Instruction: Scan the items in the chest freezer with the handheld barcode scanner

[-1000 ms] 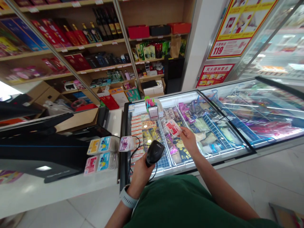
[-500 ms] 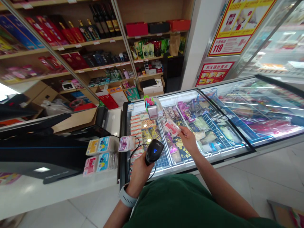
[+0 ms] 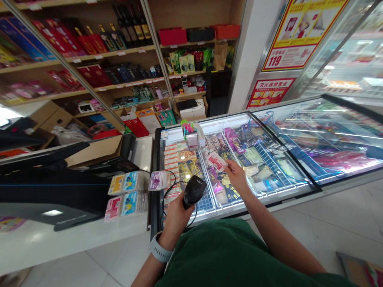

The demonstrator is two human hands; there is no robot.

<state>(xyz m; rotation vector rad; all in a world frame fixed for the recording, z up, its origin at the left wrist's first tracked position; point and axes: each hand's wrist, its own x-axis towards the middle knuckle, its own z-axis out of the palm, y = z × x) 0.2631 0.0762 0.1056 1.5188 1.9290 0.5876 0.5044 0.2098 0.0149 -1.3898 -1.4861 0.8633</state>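
**Scanner point(image 3: 195, 188) in the left hand point(image 3: 176, 213), red-and-white pack point(image 3: 217, 162) in the right hand point(image 3: 237, 174)**

The left hand is wrapped around the handle of the black scanner, its head above the near left part of the freezer point(image 3: 156, 155). The right hand pinches the near right corner of the red-and-white pack between thumb and fingers, holding it over the freezer's glass, a little beyond the scanner and apart from it. The print on the pack is too small to read. A pale watch point(image 3: 160, 251) circles the left wrist.

A black cable point(image 3: 164, 201) loops between the scanner and the freezer's left edge, where a stack of purple packs point(image 3: 156, 180) sits. Beside that, near the right edge of the white counter point(image 3: 89, 241), stand yellow packs point(image 3: 115, 184), red packs point(image 3: 113, 208) and two groups of blue packs point(image 3: 130, 204).

Under the glass, bagged goods point(image 3: 254, 156) lie in wire baskets. A pink-and-green object point(image 3: 187, 127) is by the freezer's far edge, near its far left corner. Beyond, shelves point(image 3: 191, 42) carry boxes and bottles; a red-and-yellow poster point(image 3: 299, 36) hangs right of them.
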